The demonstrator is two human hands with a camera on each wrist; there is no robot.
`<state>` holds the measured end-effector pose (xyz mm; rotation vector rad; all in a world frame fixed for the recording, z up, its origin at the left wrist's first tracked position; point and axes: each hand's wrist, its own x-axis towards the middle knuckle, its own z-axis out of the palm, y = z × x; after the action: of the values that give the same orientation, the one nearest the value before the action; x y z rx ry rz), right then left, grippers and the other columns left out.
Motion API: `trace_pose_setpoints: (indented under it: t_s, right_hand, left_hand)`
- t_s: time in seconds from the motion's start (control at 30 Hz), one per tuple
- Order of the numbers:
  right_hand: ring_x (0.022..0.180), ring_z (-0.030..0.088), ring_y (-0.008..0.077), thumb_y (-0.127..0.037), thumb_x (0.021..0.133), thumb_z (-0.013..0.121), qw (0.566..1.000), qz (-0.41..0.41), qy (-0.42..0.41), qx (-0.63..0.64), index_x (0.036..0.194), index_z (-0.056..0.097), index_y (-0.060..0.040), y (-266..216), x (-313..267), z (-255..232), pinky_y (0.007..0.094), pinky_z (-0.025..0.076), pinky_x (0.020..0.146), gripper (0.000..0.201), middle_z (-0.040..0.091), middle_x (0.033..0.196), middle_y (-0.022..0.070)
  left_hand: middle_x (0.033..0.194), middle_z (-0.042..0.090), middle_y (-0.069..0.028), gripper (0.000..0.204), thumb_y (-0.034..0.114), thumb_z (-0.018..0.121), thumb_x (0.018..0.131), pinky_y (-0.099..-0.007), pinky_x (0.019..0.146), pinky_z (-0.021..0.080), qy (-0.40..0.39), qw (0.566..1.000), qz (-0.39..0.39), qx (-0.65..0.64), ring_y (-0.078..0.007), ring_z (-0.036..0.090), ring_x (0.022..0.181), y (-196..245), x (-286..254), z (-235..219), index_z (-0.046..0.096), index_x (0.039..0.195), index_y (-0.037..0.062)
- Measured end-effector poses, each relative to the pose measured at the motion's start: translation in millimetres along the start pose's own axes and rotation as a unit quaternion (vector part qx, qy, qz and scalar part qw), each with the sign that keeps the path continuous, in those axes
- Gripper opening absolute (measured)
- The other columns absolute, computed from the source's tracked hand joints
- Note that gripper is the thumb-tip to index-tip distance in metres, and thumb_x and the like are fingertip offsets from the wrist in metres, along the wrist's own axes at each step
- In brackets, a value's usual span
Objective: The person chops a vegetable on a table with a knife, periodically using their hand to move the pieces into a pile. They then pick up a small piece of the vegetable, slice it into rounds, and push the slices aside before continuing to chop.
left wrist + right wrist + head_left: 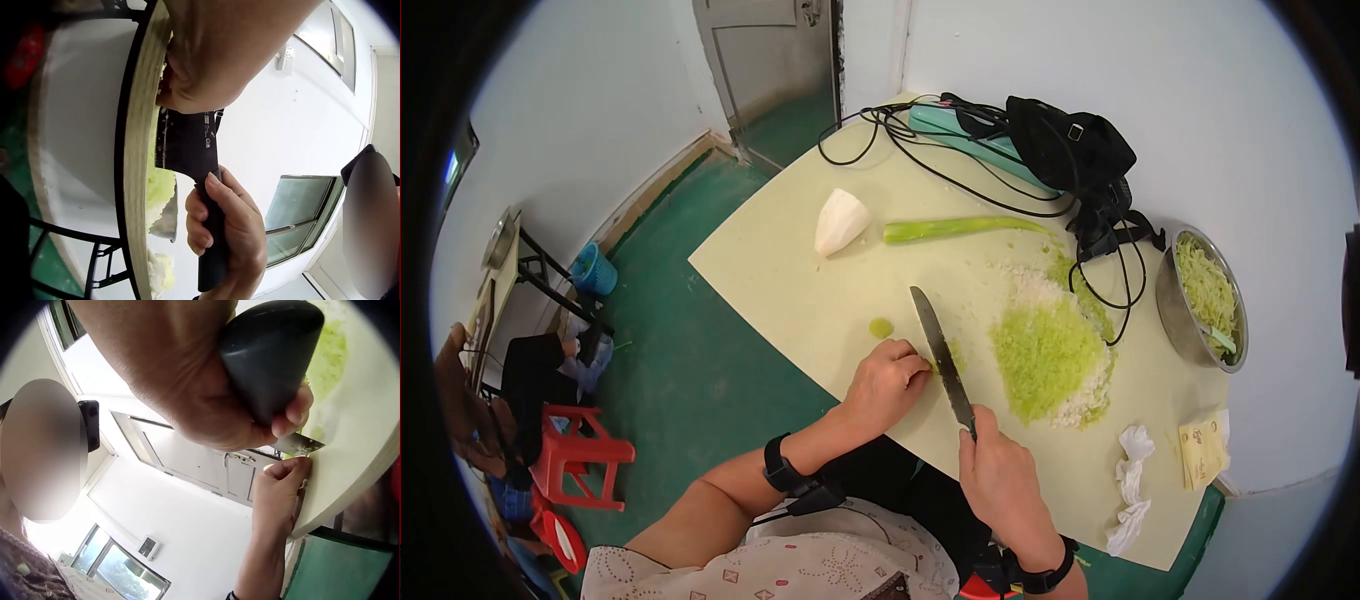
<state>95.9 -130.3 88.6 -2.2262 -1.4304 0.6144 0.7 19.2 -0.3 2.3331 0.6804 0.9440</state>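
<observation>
My right hand (1005, 480) grips the black handle of a kitchen knife (941, 350), its broad dark blade seen edge-down in the left wrist view. Beside the blade, my left hand (888, 385) has its fingers curled and pinches a small green vegetable piece (935, 367), mostly hidden under the fingertips. A round green slice (881, 328) lies just beyond that hand. To the right of the knife spreads a heap of finely chopped green vegetable (1045, 360), with white chopped bits (1035, 288) along its edges.
Farther back lie a peeled white root piece (840, 222) and a long green stalk (965, 229). Black cables and a black bag (1070, 150) cover the rear. A metal bowl (1165, 300) of shreds stands right, near crumpled tissues (1133, 485) and a tissue pack (1203, 452).
</observation>
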Motion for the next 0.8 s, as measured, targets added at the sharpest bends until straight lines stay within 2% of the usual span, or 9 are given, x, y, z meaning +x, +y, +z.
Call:
trace_pose_setpoints:
  t_s: [0.33,0.43,0.53,0.63,0.73,0.8]
  right_hand:
    - [0.06,0.057,0.0436,-0.013,0.092,0.047,1.0,-0.001,-0.022,-0.02,0.108,0.043,0.002,-3,4,0,0.0508,0.044,0.055,0.023,0.056,0.061,0.0238]
    - [0.056,0.058,0.0414,-0.013,0.092,0.046,0.998,-0.028,-0.022,-0.052,0.1,0.042,0.0018,1,13,8,0.0479,0.046,0.051,0.018,0.057,0.058,0.0219]
    - [0.057,0.058,0.041,-0.013,0.092,0.046,0.998,-0.013,-0.011,-0.062,0.096,0.042,0.0012,0,21,11,0.0478,0.046,0.051,0.016,0.057,0.058,0.0214]
    - [0.06,0.057,0.0438,-0.015,0.092,0.048,1.0,0.012,0.003,-0.014,0.103,0.044,-0.0001,-1,21,2,0.0512,0.043,0.055,0.019,0.055,0.059,0.0237]
    - [0.056,0.058,0.0403,-0.013,0.091,0.047,0.999,-0.004,0.002,-0.043,0.094,0.043,0.0001,-10,14,-8,0.047,0.047,0.053,0.014,0.058,0.059,0.0204]
    - [0.056,0.058,0.0401,-0.012,0.091,0.048,0.999,-0.005,-0.006,-0.05,0.094,0.043,0.0002,-12,11,-6,0.0468,0.047,0.052,0.014,0.057,0.059,0.0203]
  left_hand:
    - [0.074,0.059,-0.0093,0.006,-0.001,0.067,0.067,-0.0362,0.062,0.049,0.008,1.0,0.014,-0.011,-0.0277,0.056,0.071,-1,2,0,0.066,0.073,0.0008]
    - [0.074,0.059,-0.0097,0.006,-0.001,0.067,0.067,-0.036,0.062,0.049,0.011,1.0,0.016,-0.013,-0.0278,0.056,0.071,-4,-1,2,0.066,0.073,0.0006]
    - [0.075,0.059,-0.01,0.008,-0.002,0.067,0.067,-0.0356,0.062,0.049,0.007,1.0,0.016,-0.025,-0.0276,0.057,0.072,-5,-3,1,0.067,0.075,0.0004]
    - [0.076,0.06,-0.01,0.009,-0.002,0.067,0.067,-0.0353,0.062,0.049,0.011,0.999,-0.006,-0.05,-0.0272,0.057,0.072,-8,-5,0,0.067,0.076,0.0002]
    - [0.076,0.06,-0.0099,0.009,-0.002,0.067,0.067,-0.035,0.063,0.049,0.016,0.999,0.002,-0.045,-0.027,0.057,0.072,-7,-7,-1,0.067,0.076,0.0]
    - [0.075,0.059,-0.0099,0.009,-0.002,0.067,0.067,-0.0349,0.063,0.049,0.015,0.999,0.017,-0.036,-0.027,0.057,0.072,-7,-5,-1,0.067,0.075,-0.0002]
